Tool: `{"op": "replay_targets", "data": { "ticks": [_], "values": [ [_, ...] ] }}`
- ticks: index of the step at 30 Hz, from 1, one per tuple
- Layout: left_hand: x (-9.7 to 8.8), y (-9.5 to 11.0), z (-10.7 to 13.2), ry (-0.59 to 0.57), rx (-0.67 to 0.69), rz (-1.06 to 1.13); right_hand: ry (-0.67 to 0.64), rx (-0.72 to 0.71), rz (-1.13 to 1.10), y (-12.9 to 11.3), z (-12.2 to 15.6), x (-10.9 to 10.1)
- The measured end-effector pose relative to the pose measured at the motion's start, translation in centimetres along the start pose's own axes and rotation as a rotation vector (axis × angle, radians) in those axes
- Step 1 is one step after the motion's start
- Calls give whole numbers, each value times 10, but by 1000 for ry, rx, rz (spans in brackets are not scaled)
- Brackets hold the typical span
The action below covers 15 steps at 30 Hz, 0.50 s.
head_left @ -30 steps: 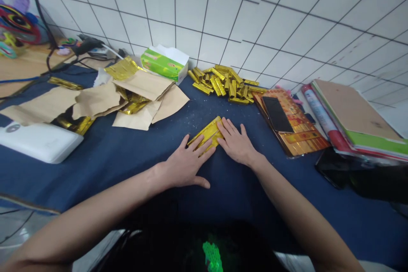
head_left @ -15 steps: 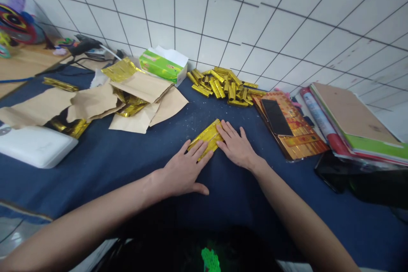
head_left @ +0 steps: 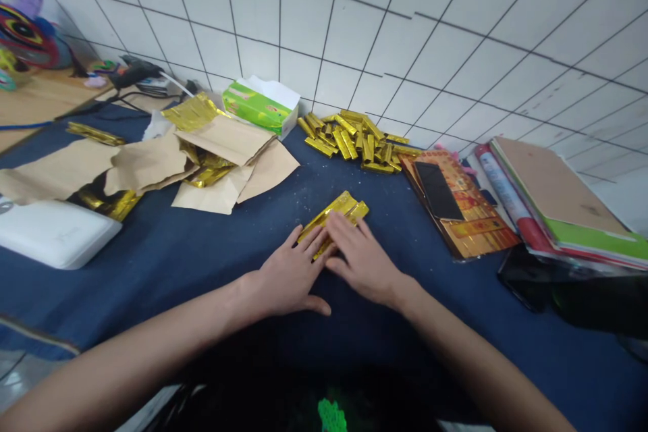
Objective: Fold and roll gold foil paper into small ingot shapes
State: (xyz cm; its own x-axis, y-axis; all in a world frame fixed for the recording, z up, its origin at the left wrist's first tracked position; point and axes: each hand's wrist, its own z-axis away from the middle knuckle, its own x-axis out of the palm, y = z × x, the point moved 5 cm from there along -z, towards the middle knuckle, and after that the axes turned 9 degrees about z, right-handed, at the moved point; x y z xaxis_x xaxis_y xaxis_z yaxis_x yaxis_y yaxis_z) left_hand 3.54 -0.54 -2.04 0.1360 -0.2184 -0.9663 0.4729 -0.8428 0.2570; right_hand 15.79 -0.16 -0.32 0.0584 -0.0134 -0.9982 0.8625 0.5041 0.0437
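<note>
A folded sheet of gold foil paper [head_left: 335, 205] lies flat on the dark blue cloth in front of me. My left hand [head_left: 293, 273] rests with outstretched fingers on its near left end, thumb spread away. Over the middle of the sheet, my right hand [head_left: 365, 258] lies with fingers extended, its tips meeting the left fingertips and covering part of the foil. Beyond, against the wall, is a heap of small folded gold paper pieces [head_left: 349, 138].
Torn brown paper [head_left: 233, 137] covers more gold foil at the left, near a white plastic case [head_left: 61, 233]. A green tissue pack [head_left: 260, 106] stands by the tiled wall. To the right are a phone [head_left: 438, 190] on an orange packet [head_left: 486, 219] and stacked folders [head_left: 561, 179].
My right hand has slid left across the foil, from its far right end toward my left hand, uncovering that end. My left hand stays in place.
</note>
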Motion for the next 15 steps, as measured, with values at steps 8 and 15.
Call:
{"op": "replay_targets", "data": {
  "ticks": [8, 15],
  "values": [
    [-1, 0, 0, -17, 2, 18, -35, 0, -5, 28, -9, 27],
    [-3, 0, 3, -24, -42, -11, -62, 92, 14, 55, -23, 31]
  ]
}}
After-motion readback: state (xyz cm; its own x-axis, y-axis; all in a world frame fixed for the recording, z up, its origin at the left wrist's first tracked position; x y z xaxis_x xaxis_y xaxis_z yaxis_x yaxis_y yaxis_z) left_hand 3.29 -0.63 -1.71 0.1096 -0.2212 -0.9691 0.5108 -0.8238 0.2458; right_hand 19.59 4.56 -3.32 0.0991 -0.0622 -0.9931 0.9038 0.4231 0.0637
